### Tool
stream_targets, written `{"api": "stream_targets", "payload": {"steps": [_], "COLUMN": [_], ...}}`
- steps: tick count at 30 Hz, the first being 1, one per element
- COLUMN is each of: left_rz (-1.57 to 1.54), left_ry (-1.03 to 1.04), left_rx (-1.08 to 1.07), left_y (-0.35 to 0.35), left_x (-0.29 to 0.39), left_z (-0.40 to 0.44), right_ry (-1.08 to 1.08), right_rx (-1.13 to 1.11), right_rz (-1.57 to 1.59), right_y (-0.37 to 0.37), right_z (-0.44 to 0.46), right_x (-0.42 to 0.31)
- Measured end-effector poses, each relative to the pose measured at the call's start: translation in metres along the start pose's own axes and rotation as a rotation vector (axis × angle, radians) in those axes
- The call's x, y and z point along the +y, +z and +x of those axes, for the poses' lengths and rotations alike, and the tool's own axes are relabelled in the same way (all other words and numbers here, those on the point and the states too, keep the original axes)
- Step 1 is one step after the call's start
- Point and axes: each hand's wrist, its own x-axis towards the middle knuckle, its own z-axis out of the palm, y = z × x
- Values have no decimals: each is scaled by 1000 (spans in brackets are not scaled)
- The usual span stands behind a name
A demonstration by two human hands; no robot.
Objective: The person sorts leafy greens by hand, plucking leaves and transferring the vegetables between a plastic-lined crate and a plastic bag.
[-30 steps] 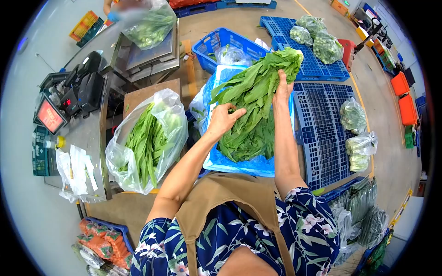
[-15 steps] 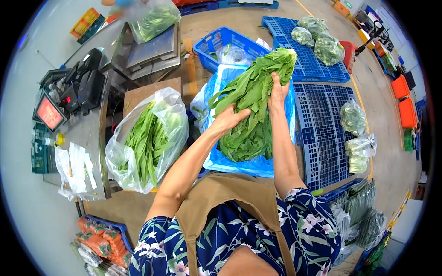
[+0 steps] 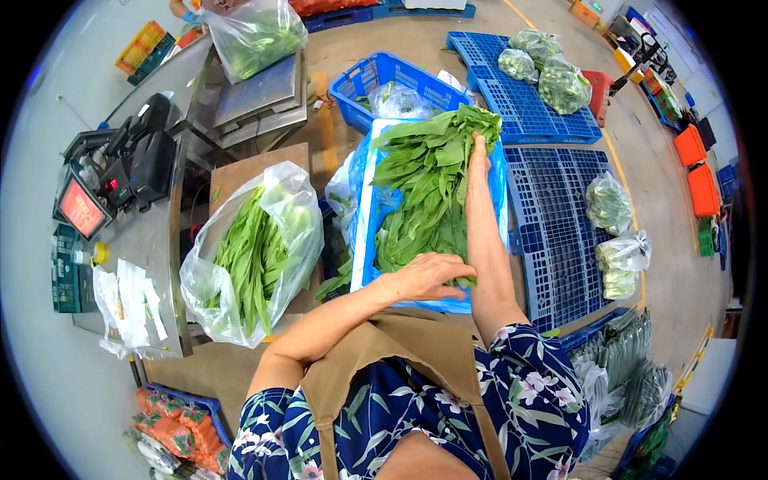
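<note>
Here's the right hand (image 3: 478, 165), just right of upper centre, clamped on the pale stem end of a leafy bunch (image 3: 440, 144), its thumb on top and the other fingers out of sight behind the leaves. That looks a sensible hold: the stems are the firm part, and the soft leaves fan out toward the left without being squeezed. Lower down, at the centre, the left hand (image 3: 428, 276) lies across the near end of the greens (image 3: 416, 240), fingers bent and slightly parted; with a bit of leaf showing beyond the fingertips, it's hard to say for certain whether they pinch anything. The bunch is over the far part of a white-rimmed box (image 3: 362, 232), the greens beneath and nearer the body, and a blue liner (image 3: 498, 200) comes up the sides, probably to keep leaves off the walls. Left of centre, a clear bag (image 3: 301, 252) gapes around more long leaves (image 3: 254, 248), its mouth wide, perhaps for easy reach, on a brown board (image 3: 284, 160). Just beyond the box, a blue basket (image 3: 342, 90) holds crumpled plastic (image 3: 398, 102). Up in the upper left, another person's hand (image 3: 190, 14) shows beside a bagged load (image 3: 258, 42) over a metal platform (image 3: 254, 94).
</note>
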Motion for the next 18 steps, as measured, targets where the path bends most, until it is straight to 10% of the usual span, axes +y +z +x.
{"api": "stream_targets", "payload": {"steps": [5,10,18], "left_rz": [274,569,779], "left_ry": [-202,-171,-278], "left_rx": [-84,637,544], "left_y": [3,-57,-60], "left_x": [-40,-43,-92], "left_z": [-11,27,32], "right_ry": [-106,-163,-386], "right_rx": [-46,-44,-19], "right_rz": [-15,14,-48], "right_y": [-13,-15,-16], "right_z": [11,-2,11], "right_x": [-14,-28,-12]}}
